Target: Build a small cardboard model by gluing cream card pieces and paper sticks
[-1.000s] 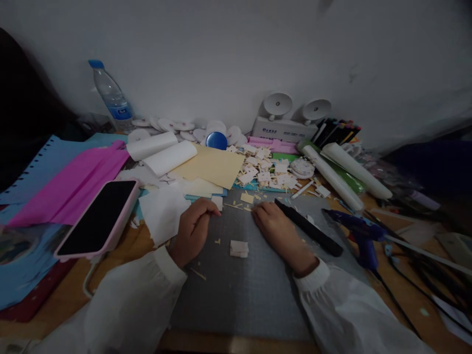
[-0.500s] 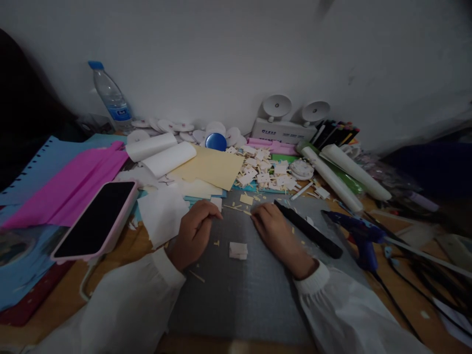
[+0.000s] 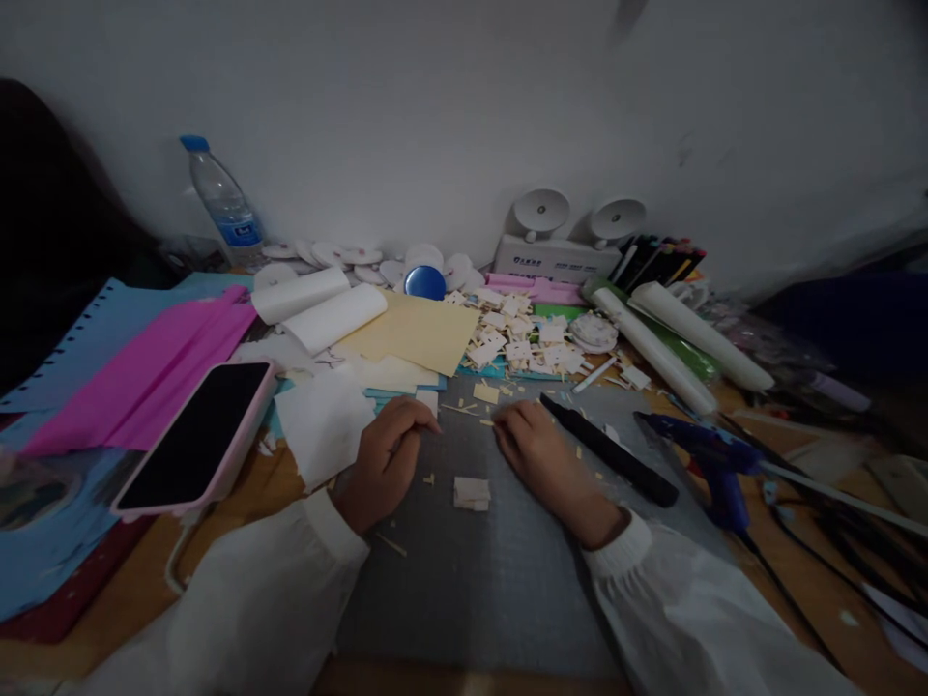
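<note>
Both my hands rest on a grey cutting mat [image 3: 478, 580]. My left hand [image 3: 384, 459] lies curled in a loose fist, knuckles up, at the mat's left edge beside a white paper scrap [image 3: 323, 420]. My right hand [image 3: 540, 454] has its fingers bent, with the tips pressed together on the mat near thin cream slivers [image 3: 484, 420]. What either hand holds, if anything, is hidden. A small stack of white cut pieces [image 3: 471, 491] lies on the mat between my wrists. A black stick-like tool [image 3: 609, 449] lies just right of my right hand.
A pink-cased phone [image 3: 195, 435] leans at the left over pink paper [image 3: 137, 367]. Behind the mat are a cream sheet [image 3: 417, 329], white rolls [image 3: 319, 300], a pile of small cutouts [image 3: 526, 338] and a water bottle [image 3: 221, 203]. A blue glue gun [image 3: 707, 454] and cables lie to the right.
The view has shifted slightly downward. Both hands stay in the same spots on the mat with the same curled fingers.
</note>
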`<state>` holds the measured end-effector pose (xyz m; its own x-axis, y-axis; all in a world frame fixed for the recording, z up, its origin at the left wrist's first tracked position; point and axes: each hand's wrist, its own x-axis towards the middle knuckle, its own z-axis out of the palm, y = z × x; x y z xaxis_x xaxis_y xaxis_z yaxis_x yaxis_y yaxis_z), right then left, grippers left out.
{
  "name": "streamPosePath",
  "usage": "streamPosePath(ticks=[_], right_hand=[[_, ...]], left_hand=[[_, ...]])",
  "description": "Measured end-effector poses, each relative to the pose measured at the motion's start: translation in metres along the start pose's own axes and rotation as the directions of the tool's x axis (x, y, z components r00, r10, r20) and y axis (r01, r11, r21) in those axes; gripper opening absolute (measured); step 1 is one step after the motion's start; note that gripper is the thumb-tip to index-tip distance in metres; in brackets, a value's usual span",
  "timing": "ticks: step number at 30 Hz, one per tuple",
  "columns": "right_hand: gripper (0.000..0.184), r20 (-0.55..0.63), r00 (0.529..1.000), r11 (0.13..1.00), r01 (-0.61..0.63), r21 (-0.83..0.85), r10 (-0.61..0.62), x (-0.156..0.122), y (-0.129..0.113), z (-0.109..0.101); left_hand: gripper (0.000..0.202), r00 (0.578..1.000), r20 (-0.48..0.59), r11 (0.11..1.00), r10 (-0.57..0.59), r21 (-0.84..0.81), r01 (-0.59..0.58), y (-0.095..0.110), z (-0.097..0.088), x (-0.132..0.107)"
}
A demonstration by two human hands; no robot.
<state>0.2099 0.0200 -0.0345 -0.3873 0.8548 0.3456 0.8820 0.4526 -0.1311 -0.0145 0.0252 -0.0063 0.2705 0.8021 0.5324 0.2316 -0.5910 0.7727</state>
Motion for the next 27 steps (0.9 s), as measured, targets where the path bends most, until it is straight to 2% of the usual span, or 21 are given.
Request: streamPosePath(ticks=[15, 22, 27], right_hand=[[0.018, 0.022, 0.999, 0.996, 0.037, -0.085, -0.035, -0.001, 0.000, 0.006], [0.015, -0.044, 0.999, 1.000, 0.002, 0.027, -0.001, -0.001, -0.004, -0.003], [0.010, -0.055, 0.998, 0.987, 0.014, 0.160, -0.005, -0.007, -0.013, -0.014]], left_hand=[[0.025, 1.000, 0.001, 0.999, 0.011, 0.038, -0.011, 0.003, 0.000, 0.002], [0.024, 1.000, 0.007, 0.999, -0.007, 0.042, 0.007, 0.002, 0.000, 0.001], [0.022, 0.995, 0.099, 0.999, 0.016, 0.039, -0.020, 0.005, 0.002, 0.000]])
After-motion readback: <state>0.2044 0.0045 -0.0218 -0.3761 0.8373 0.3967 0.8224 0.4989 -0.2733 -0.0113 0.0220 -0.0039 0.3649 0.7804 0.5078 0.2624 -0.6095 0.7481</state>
